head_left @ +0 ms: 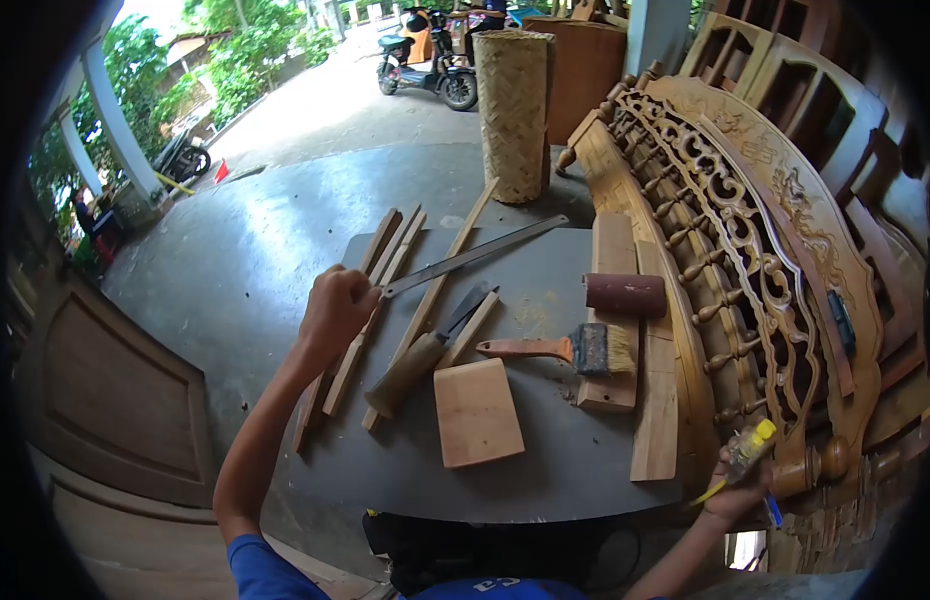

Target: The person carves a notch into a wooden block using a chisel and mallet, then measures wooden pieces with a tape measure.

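Observation:
My left hand [340,305] is closed in a fist at the near end of a long, thin metal strip [475,257], like a steel ruler or saw blade, slanting over the table to the far right. Low on the right, my right hand [740,485] grips a small object with a yellow top [757,440]; a yellow strip and a blue tip stick out below it. Between the hands lie a wooden-handled chisel [410,372], a square wooden block [477,412] and a wide paintbrush [530,348]. Several thin wood strips [425,315] lie beside my left hand.
The grey table [555,480] also bears a dark red roll [625,295] on wooden boards [655,420]. Carved wooden panels [745,240] lean along the right. A woven cylinder [515,115] stands beyond the table. Panelled doors [125,380] lie left; a motorbike [430,65] is parked outside.

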The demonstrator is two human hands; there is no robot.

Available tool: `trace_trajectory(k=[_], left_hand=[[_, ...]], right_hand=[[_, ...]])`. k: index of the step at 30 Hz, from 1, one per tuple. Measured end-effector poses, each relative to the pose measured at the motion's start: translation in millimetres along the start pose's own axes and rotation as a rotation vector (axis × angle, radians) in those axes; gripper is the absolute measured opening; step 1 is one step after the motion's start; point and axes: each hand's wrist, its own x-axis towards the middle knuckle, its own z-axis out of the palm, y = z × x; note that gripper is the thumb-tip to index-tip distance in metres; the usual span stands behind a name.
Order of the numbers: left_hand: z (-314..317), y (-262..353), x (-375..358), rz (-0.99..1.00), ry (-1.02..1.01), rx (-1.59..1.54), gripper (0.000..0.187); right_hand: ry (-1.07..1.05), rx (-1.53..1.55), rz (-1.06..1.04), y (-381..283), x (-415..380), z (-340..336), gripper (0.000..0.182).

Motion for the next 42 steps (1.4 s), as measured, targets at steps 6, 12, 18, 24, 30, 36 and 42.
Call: trace_trajectory(k=[6, 12, 18, 24, 30, 36, 42], left_hand=[[25, 5, 1, 0.102, 0.025, 0.125, 0.024], [62, 127, 45, 0.688, -0.249, -0.240, 0.041], [103, 188, 39, 0.926, -0.632, 0.059, 0.101], [101, 163, 39, 0.640, -0.637, -0.218, 0.082], [115, 129, 50, 0.366, -0.267, -0.005, 0.061], [125, 163, 52, 0.402, -0.253, -0.143, 0.068], [137, 214, 53, 0.123, -0.747, -0.011, 0.108]], right_hand=[[0.003, -0.094, 0.095, 16, -10, 4, 0.061], [-0.031, -0.108, 0.165, 28, -14, 11, 0.068], [-0.015, -0.297, 0.055, 20, -27, 14, 0.069], [0.009, -0.265, 0.178, 7, -26, 4, 0.062], [0.014, -0.247, 0.126, 14, -27, 15, 0.059], [0.001, -0.265, 0.164, 15, -27, 12, 0.062], [0.039, -0.267, 0.145, 8, -37, 14, 0.064]])
